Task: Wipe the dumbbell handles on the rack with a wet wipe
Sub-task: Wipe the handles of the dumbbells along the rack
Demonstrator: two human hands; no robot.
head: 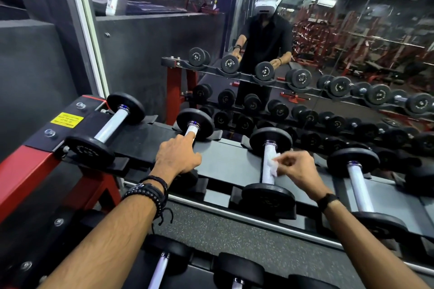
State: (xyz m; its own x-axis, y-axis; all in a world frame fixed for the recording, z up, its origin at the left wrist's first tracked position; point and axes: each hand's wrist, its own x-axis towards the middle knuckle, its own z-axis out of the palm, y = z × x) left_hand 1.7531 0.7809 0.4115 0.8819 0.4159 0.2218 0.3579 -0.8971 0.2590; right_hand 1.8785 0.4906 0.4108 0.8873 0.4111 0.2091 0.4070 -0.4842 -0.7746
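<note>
Dumbbell handle (268,164) pale, knurled, white crumpled wet wipe (273,166) pressed against it

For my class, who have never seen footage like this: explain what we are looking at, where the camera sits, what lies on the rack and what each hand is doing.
There is one picture, taken by a camera worn on a person's head, looking down at their own arms. No machine is involved, only bare hands. In front is a dumbbell rack against a mirror, which reflects the person and the weights. The left hand rests on the second dumbbell, a finger lying along its handle. The right hand pinches a white wet wipe against the handle of the third dumbbell.
</note>
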